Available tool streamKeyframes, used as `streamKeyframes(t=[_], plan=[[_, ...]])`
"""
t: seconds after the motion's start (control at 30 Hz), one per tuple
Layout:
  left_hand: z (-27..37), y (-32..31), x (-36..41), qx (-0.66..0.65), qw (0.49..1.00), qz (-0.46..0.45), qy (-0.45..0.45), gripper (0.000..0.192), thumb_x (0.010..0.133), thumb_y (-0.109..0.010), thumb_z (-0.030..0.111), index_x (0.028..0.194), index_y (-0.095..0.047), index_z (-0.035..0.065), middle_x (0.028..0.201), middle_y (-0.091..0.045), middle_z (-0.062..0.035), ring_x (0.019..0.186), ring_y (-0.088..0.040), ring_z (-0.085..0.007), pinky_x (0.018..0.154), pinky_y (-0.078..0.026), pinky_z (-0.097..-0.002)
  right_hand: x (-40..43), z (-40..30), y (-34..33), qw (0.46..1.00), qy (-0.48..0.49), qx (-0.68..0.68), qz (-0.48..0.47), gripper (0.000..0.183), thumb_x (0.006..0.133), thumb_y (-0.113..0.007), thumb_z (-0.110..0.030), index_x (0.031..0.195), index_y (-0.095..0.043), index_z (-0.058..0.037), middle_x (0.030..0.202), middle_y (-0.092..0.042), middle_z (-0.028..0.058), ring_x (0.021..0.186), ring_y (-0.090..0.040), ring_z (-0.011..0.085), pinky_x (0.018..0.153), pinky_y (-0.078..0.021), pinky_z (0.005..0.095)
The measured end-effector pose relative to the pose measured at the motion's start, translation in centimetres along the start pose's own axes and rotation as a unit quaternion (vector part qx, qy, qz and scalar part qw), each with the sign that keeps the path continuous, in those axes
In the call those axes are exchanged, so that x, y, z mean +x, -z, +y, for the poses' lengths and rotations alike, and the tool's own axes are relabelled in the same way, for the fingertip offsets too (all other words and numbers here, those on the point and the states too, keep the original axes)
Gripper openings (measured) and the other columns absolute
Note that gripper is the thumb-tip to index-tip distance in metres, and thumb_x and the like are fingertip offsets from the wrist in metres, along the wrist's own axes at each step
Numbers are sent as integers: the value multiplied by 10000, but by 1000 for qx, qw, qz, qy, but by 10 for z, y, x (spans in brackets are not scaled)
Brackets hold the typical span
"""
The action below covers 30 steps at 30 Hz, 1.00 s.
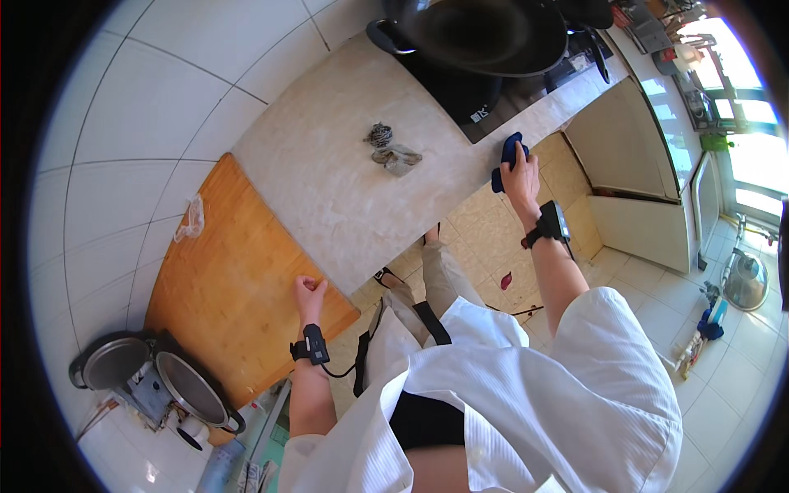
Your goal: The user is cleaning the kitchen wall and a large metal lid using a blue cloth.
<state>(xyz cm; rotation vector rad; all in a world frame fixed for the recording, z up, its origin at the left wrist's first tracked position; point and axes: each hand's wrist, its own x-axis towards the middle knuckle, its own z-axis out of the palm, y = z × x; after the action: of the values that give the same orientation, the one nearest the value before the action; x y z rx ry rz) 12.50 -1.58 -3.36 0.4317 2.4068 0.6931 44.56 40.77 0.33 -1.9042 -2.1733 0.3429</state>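
My right hand (522,179) grips a dark blue cloth (511,151) at the counter's front edge, close to the cooktop's corner. Part of the cloth hangs past that edge. Over the wooden board (228,277) is my left hand (310,292), fingers curled in with nothing seen in them; whether it touches the wood I cannot tell. Between the two hands runs the pale stone-look countertop (320,203). On it lie a steel wool scrubber (379,135) and, touching or nearly touching it, a crumpled greyish rag or bag (397,160).
A black wok (481,37) sits on the black cooktop (468,105). Clear crumpled plastic (192,219) lies by the tiled wall (148,105). Two dark pans (191,385) stand at lower left. An open cabinet (622,142) is at right; a small red scrap (506,281) lies on the floor.
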Motion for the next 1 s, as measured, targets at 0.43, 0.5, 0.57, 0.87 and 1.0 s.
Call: streamKeyframes(t=[0.43, 0.5, 0.57, 0.87, 1.0], plan=[[-16, -6, -2, 38, 998, 48, 1, 348, 648, -806, 169, 840, -548, 36, 802, -583, -108, 733, -568, -247, 670, -472, -376, -30, -22, -20, 958, 276, 75, -36, 565, 670, -584, 3, 1228, -566, -87, 986, -596, 206, 886, -584, 381, 734, -511, 453], [-16, -4, -3, 49, 997, 58, -13, 352, 642, -813, 170, 834, -551, 37, 799, -586, -113, 740, -577, -253, 671, -477, -375, 30, 27, -1, 986, 100, 54, -126, 465, 734, -597, -44, 1198, -576, -80, 992, -606, 232, 881, -604, 382, 710, -513, 465], [0, -15, 2, 20, 998, 56, -26, 344, 638, -813, 158, 825, -550, 38, 786, -586, -111, 740, -583, -253, 667, -481, -368, 72, 96, -16, 991, 15, -133, 14, 539, 759, -651, -253, 1267, -558, -96, 1065, -583, 299, 924, -610, 427, 830, -506, 479], [7, -9, -10, -26, 997, 74, -6, 298, 677, -784, 133, 857, -566, 38, 784, -594, -87, 701, -585, -213, 641, -487, -342, -120, -85, -59, 956, 278, -11, -88, 640, 729, -594, -93, 1345, -439, -14, 960, -541, 209, 851, -573, 372, 715, -497, 466], [-13, -3, -11, -109, 993, 51, -2, 267, 739, -753, 127, 937, -600, 37, 826, -615, -73, 723, -591, -174, 652, -501, -312, -210, -162, -73, 883, 402, 62, -235, 598, 740, -601, -101, 1324, -482, -55, 997, -532, 169, 920, -557, 349, 735, -494, 455]])
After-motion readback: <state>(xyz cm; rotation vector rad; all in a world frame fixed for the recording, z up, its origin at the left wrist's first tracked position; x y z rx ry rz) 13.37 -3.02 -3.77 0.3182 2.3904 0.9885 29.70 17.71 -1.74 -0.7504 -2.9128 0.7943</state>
